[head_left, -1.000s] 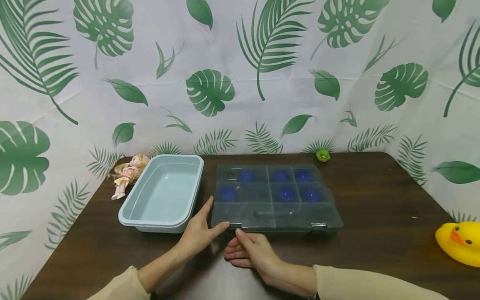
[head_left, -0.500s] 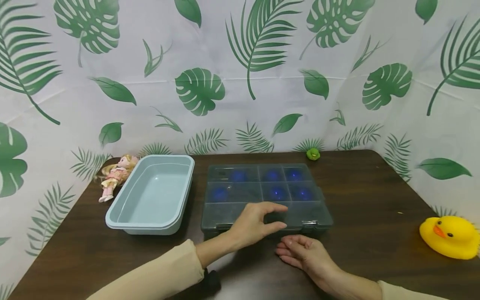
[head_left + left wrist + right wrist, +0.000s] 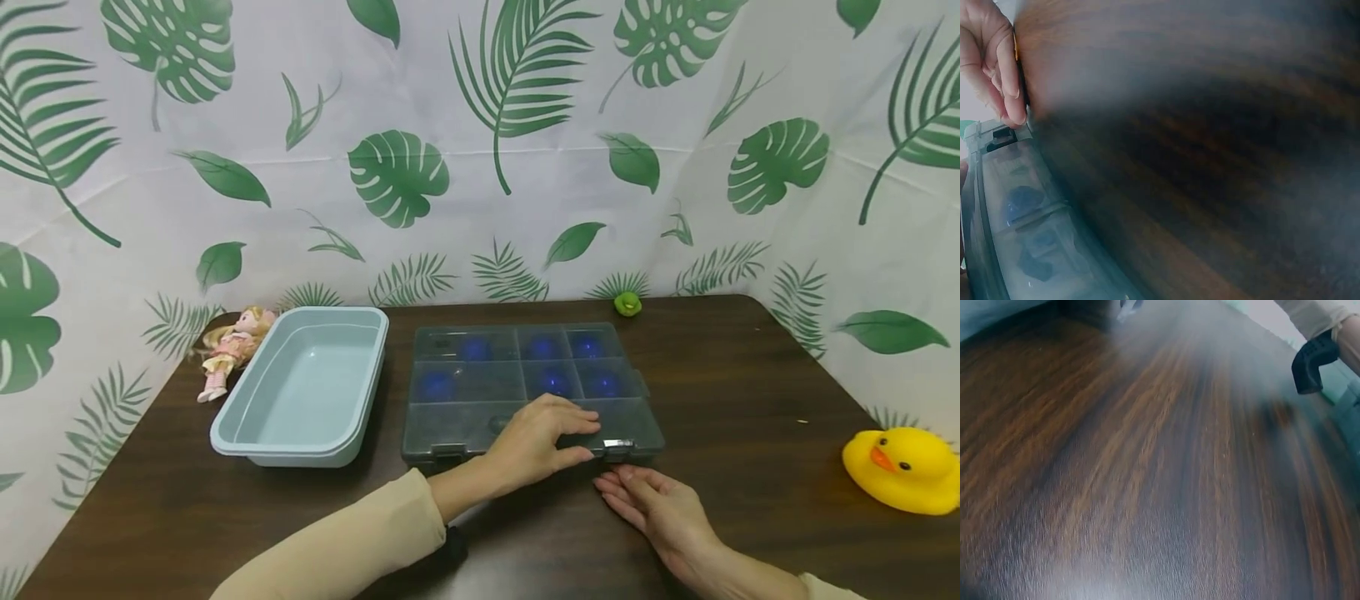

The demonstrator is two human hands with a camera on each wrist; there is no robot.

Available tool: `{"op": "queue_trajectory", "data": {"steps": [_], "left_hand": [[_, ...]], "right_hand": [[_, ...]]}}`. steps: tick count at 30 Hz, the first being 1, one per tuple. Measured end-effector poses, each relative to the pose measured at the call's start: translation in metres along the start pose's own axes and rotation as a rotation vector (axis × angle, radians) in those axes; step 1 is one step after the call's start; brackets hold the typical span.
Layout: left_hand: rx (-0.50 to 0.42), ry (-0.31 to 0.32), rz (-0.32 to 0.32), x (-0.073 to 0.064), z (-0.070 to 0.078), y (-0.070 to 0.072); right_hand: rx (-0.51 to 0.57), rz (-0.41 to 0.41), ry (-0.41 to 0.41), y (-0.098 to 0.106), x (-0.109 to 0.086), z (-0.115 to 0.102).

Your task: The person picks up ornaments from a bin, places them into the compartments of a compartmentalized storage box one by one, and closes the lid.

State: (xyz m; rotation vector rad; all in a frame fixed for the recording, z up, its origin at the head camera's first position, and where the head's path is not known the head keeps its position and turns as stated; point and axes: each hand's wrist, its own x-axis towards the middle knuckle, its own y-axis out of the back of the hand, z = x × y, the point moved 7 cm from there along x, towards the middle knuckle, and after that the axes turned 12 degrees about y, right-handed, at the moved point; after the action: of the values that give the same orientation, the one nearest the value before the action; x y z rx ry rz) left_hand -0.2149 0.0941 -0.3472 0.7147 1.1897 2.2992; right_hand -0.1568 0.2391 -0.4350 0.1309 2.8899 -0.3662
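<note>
A clear grey compartment box (image 3: 457,423) lies on the table with its lid down. Several round blue things (image 3: 556,382) show through the lid. My left hand (image 3: 534,443) rests at the box's front edge, fingers over the lid and thumb at the front side, just left of the right-hand latch (image 3: 618,446). Right below that latch is my right hand (image 3: 663,512), palm turned inward and fingers extended. In the left wrist view, the right hand (image 3: 994,62) has its fingertips right at the latch. The right wrist view shows mostly tabletop.
A pale blue tub (image 3: 300,446) stands left of the box, with a doll (image 3: 231,346) beside it. At the back edge sits a small green duck (image 3: 627,304). A large yellow duck (image 3: 903,471) is at the right. A leaf-print cloth (image 3: 397,179) hangs behind the table.
Both hands have moved right along the box's front, from the left latch to the right one. The head view has shifted slightly. The box, tub and toys have kept their places.
</note>
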Motion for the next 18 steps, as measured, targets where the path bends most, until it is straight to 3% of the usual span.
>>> {"op": "queue_trajectory", "data": {"steps": [9, 18], "left_hand": [[-0.009, -0.002, 0.014, 0.001, -0.001, 0.002], [-0.012, -0.006, 0.023, 0.001, 0.000, 0.000]], "right_hand": [[0.145, 0.036, -0.034, -0.006, 0.002, 0.005], [0.143, 0.052, -0.047, -0.004, 0.001, 0.009]]}}
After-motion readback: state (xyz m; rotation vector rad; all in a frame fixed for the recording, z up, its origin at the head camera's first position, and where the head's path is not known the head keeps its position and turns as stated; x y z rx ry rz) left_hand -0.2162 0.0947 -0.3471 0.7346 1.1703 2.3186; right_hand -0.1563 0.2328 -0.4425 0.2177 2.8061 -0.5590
